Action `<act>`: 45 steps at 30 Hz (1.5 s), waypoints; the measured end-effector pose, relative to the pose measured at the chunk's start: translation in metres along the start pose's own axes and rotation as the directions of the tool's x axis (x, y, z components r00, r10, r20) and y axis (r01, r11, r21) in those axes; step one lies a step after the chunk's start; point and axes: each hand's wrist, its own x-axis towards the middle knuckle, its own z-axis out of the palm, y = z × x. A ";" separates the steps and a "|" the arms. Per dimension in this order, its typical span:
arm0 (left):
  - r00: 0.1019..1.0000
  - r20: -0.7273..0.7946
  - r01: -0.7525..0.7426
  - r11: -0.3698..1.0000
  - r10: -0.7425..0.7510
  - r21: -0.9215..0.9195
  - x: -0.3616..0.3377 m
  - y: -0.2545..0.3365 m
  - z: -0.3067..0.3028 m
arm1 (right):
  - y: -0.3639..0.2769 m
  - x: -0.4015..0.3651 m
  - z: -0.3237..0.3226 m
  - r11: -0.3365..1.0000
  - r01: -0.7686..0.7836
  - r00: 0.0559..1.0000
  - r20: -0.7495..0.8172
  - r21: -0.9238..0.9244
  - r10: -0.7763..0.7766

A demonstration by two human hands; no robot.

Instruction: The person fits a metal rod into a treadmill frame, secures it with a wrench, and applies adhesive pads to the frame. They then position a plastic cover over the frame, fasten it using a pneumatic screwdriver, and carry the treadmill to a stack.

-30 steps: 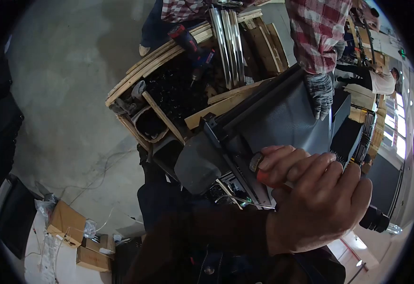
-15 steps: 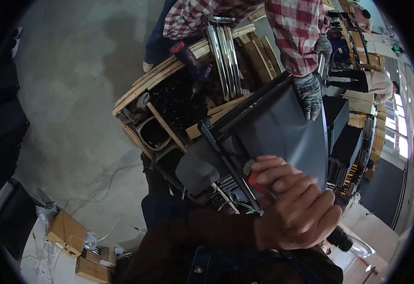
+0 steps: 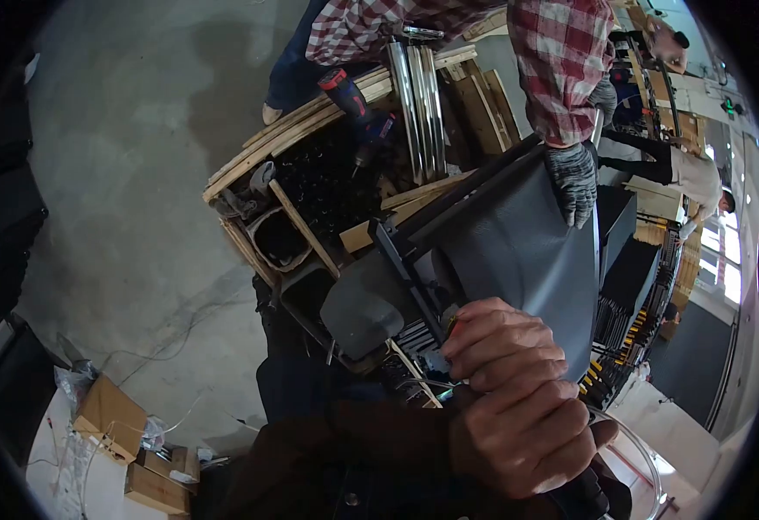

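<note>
My right hand (image 3: 518, 407) is a closed fist around an orange-handled tool (image 3: 454, 327). Only a sliver of the orange grip shows at my fingers, and a black end (image 3: 580, 498) sticks out below the fist. The tool's tip meets a black metal frame (image 3: 405, 269) along the edge of a grey panel (image 3: 518, 251). A co-worker in a plaid shirt rests a grey-gloved hand (image 3: 574, 178) on the panel's top edge. My left hand is out of sight.
Behind the panel stands a wooden crate (image 3: 310, 121) holding shiny metal tubes (image 3: 418, 95) and a red-and-blue power drill (image 3: 353, 95). Cardboard boxes (image 3: 106, 416) and loose cables lie on the concrete floor at lower left. Black racks (image 3: 631, 286) stand at the right.
My fist with the tool has slid down and to the left along the black frame, covering more of the orange handle. The gloved hand stays on the panel's edge.
</note>
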 end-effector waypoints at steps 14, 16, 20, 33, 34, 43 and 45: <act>0.997 0.013 -0.082 0.990 0.081 0.116 0.003 -0.014 0.025 | -0.003 0.001 0.009 0.999 0.031 1.000 0.005 -0.016 -0.030; 0.997 0.019 -0.083 0.991 0.081 0.106 0.000 -0.014 0.026 | -0.001 -0.004 0.007 0.999 0.023 0.999 -0.025 -0.022 -0.023; 0.994 0.072 -0.088 0.991 0.080 0.104 0.001 -0.013 0.023 | 0.003 -0.009 0.007 1.000 0.023 0.995 -0.092 -0.017 -0.024; 0.979 0.178 -0.120 0.985 0.097 0.122 0.011 -0.020 0.022 | 0.001 -0.009 -0.006 0.998 0.005 0.999 -0.045 -0.063 -0.008; 0.978 0.181 -0.121 0.986 0.099 0.115 0.011 -0.020 0.022 | 0.005 -0.011 -0.009 1.000 0.023 1.000 -0.021 -0.010 -0.023; 0.974 0.194 -0.147 0.981 0.121 0.127 0.022 -0.015 0.003 | -0.014 0.001 0.010 0.985 -0.173 0.974 -0.155 -0.019 0.168; 0.980 0.159 -0.122 0.992 0.122 -0.008 0.021 -0.011 -0.026 | -0.019 0.004 0.012 0.911 -0.245 0.887 -0.302 0.332 0.348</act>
